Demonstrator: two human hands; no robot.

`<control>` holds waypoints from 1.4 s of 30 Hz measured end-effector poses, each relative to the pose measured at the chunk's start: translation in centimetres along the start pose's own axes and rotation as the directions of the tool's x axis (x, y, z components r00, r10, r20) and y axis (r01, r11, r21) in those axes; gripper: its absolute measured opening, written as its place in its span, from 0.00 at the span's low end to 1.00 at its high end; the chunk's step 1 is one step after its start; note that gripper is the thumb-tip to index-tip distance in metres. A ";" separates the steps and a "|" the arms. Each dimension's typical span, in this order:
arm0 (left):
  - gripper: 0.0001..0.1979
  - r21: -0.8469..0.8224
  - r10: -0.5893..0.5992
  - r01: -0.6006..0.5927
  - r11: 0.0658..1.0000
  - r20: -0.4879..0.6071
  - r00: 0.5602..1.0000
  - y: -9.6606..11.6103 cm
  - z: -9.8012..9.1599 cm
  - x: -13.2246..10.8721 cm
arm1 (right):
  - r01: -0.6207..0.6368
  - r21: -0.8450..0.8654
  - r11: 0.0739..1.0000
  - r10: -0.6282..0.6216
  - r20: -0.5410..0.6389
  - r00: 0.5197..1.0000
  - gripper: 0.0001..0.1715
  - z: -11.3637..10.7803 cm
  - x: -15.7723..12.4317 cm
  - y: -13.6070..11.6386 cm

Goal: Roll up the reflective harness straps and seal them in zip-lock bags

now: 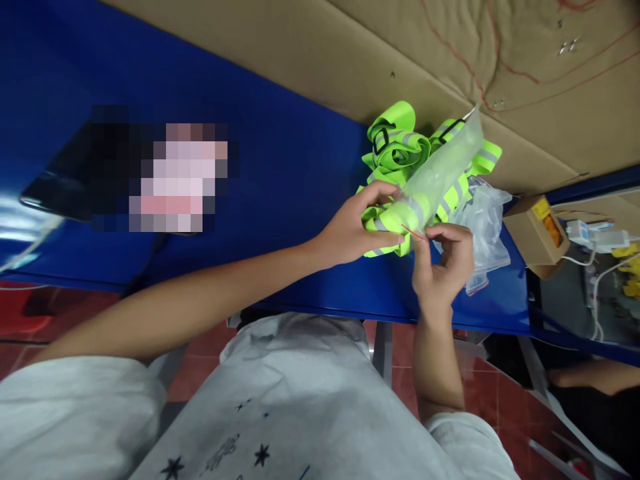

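Blue table (280, 147), bag (443, 160) in right hand (447, 257)

Seemingly a workshop: blue worktable (280, 167), heaped reflective straps (397, 145), plastic bags (487, 220), small cardboard box (531, 230)

Two hands (345, 230) (447, 263), one held bag (445, 163), one cardboard box (533, 233).

table (280, 153): phone (57, 183) on it, far left; straps (400, 155) on it, right. plastic bag (445, 163): over part of straps. other bags (487, 223): right of straps. box (530, 230): right of those bags. panel (300, 53): behind straps.
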State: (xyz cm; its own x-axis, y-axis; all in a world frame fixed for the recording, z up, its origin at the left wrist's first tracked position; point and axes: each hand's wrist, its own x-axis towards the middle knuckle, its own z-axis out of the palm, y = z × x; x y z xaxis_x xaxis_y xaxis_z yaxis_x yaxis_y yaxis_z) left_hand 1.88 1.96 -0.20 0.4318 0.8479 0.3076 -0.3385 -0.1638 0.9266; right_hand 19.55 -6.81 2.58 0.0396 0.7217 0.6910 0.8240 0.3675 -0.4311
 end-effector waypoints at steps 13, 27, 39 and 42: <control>0.43 0.199 0.103 -0.096 0.975 -0.027 0.994 0.0 0.4 -0.9 | 0.223 -0.229 0.948 -0.233 -0.015 0.972 0.33 2.0 -0.7 -0.8; 0.32 0.085 0.108 -0.094 0.992 -0.178 0.978 0.1 -0.6 0.3 | -0.089 0.114 0.990 0.094 -0.042 0.995 0.20 1.2 -2.4 0.2; 0.29 -0.496 -0.269 0.338 0.800 0.208 0.941 1.2 -1.1 0.8 | -0.071 0.014 0.997 0.073 -0.233 0.970 0.13 1.8 -2.2 -0.2; 0.24 -0.484 -0.270 0.335 0.809 0.201 0.942 1.2 -1.0 0.9 | 0.088 -0.010 0.996 -0.088 -0.239 0.967 0.19 1.5 -2.2 -0.9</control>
State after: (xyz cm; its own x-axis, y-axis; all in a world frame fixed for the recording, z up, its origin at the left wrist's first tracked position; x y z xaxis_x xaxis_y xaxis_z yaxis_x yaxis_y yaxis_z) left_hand 1.00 3.02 0.98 0.6661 0.7412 0.0829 -0.5333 0.3956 0.7477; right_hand 17.83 -7.83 0.60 0.1006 0.5253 0.8449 0.8299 0.4241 -0.3624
